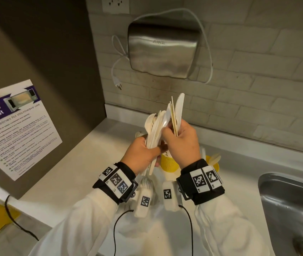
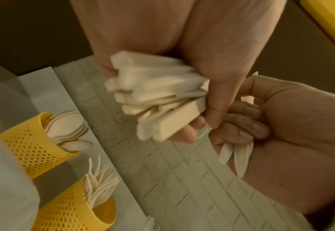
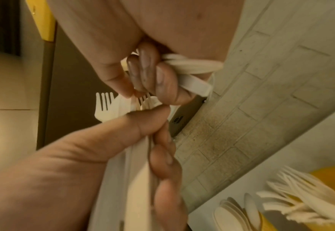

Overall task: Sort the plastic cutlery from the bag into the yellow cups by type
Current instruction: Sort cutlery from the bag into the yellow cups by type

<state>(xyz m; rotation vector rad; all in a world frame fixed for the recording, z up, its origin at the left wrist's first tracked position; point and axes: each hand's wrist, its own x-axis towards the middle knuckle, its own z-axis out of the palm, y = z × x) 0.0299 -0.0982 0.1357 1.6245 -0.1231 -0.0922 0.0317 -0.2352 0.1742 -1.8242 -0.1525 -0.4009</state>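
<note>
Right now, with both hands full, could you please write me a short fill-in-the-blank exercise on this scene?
1. The right hand grips a few white plastic ____, one with a serrated edge showing.
2. The left hand holds a mixed bundle over the cups, whose colour is ____.
3. In the left wrist view, one cup holds spoons and the other holds ____.
4. To the right of the counter lies a metal ____.

Missing words: knives; yellow; forks; sink

Pale countertop (image 1: 69,174) carries two yellow cups (image 1: 168,163) beside a sink (image 1: 291,200).
</note>
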